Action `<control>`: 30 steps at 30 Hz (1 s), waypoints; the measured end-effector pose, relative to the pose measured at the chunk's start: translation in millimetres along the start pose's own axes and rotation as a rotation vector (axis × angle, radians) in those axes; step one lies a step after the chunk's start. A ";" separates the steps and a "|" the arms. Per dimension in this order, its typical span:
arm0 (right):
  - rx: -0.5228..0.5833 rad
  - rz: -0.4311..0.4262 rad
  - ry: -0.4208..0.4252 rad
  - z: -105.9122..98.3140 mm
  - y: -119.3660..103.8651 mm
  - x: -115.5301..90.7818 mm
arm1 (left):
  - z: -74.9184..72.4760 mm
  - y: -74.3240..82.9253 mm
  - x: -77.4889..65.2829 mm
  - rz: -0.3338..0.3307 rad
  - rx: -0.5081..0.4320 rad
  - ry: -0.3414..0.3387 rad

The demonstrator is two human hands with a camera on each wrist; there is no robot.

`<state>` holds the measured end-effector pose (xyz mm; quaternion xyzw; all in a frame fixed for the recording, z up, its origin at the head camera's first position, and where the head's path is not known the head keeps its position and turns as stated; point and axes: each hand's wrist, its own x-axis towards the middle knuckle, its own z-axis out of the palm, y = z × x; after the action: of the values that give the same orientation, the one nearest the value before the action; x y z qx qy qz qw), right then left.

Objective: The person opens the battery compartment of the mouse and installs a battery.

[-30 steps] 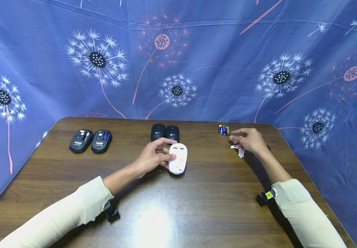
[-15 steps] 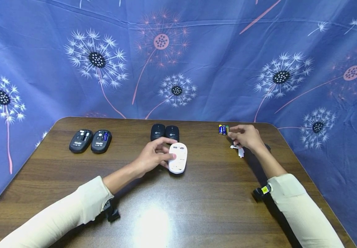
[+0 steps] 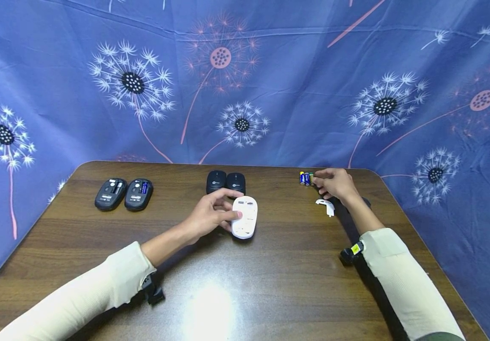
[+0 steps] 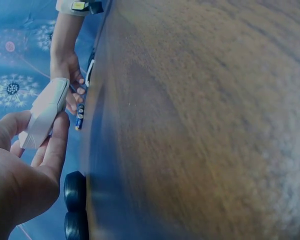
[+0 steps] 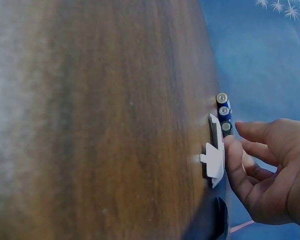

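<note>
My left hand (image 3: 210, 215) grips a white computer mouse (image 3: 245, 222) by its side, its underside turned toward the head camera. The left wrist view shows thumb and fingers on opposite sides of the white mouse (image 4: 42, 117). My right hand (image 3: 336, 183) is at the back right, thumb and forefinger right at the green battery (image 3: 311, 178), the nearest of three batteries in a row. In the right wrist view a gap shows between thumb and forefinger beside the green battery (image 5: 226, 127). Just below this hand lies a white mouse cover (image 3: 327, 206).
Two blue batteries (image 3: 305, 178) stand beside the green one. Two black mice (image 3: 226, 182) sit at the back middle. Farther left, two more black mice lie bottom up, a left one (image 3: 111, 194) and a right one (image 3: 138, 195). A dark piece (image 3: 366, 202) lies behind the right wrist.
My right hand has shifted slightly left and back toward the green battery, uncovering more of the white cover. The left hand and the white mouse have stayed in place.
</note>
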<state>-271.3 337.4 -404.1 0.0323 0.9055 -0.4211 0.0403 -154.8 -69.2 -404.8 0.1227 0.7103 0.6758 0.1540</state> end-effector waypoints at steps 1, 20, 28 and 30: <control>0.002 0.003 0.001 0.1 0.6 1.3 | 0.0 0.0 0.0 -0.002 -0.001 0.000; -0.023 0.038 -0.025 2.7 -5.4 9.8 | -1.3 -0.3 -1.0 0.001 0.007 -0.002; -0.042 0.041 -0.049 4.8 -8.1 10.6 | -1.1 0.7 -1.4 -0.001 0.006 -0.006; -0.045 0.045 -0.054 4.4 -7.7 11.3 | -0.7 0.9 -1.3 -0.001 0.008 -0.006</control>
<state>-283.0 329.4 -402.2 0.0401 0.9124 -0.4003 0.0749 -153.9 -70.3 -403.8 0.1249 0.7125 0.6727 0.1558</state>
